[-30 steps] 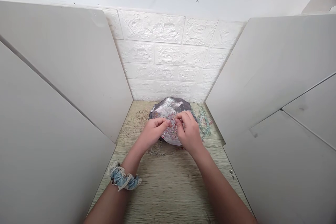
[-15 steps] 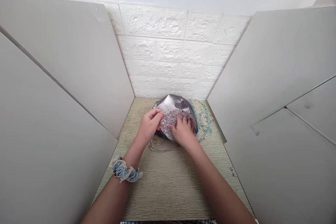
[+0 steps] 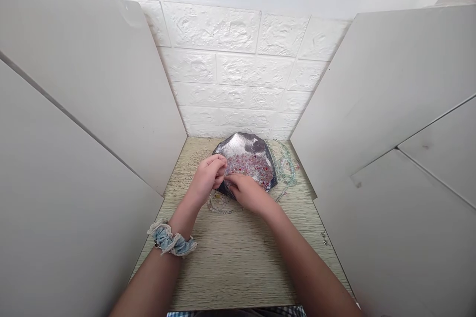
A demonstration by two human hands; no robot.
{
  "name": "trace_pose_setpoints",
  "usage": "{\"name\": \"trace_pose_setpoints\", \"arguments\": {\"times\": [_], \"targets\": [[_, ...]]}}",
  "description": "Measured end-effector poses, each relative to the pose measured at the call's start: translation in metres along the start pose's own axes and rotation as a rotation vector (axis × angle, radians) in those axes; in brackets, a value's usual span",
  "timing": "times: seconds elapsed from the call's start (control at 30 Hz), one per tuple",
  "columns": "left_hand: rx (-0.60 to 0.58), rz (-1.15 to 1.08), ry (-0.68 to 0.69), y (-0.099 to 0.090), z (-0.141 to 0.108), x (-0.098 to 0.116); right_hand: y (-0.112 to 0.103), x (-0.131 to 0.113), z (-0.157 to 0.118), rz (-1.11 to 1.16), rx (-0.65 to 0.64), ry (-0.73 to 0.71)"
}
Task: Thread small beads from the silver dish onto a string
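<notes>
A silvery foil-lined bag lies near the back of the wooden tabletop, with pink and red beads heaped on it. Over its left edge is my left hand, thumb and fingers pinched together; whatever is between them is too small to make out. My right hand reaches across the front of the beads, its fingertips close to my left hand. Its fingers are drawn together, and what they hold, if anything, is hidden.
Strands of greenish beads lie right of the bag. Pale strung beads rest at its front left. Small shiny pieces sit at the right table edge. Grey panels flank both sides, with a white brick-pattern wall behind.
My right hand has moved left from the middle of the beads to beside my left hand, its spread fingers now drawn together. The whole view has shifted slightly.
</notes>
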State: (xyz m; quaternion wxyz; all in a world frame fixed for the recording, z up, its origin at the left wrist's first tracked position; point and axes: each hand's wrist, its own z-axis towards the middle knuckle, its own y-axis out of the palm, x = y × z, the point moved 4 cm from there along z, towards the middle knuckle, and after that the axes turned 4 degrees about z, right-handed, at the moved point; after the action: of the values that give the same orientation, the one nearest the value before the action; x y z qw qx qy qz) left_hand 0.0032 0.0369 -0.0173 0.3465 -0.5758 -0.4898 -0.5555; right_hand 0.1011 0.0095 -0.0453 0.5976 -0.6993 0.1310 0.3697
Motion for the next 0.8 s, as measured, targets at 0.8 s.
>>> {"name": "trace_pose_setpoints", "arguments": {"times": [0.8], "targets": [[0.004, 0.406, 0.04, 0.003, 0.002, -0.003, -0.029, 0.024, -0.013, -0.413, 0.098, 0.36]]}}
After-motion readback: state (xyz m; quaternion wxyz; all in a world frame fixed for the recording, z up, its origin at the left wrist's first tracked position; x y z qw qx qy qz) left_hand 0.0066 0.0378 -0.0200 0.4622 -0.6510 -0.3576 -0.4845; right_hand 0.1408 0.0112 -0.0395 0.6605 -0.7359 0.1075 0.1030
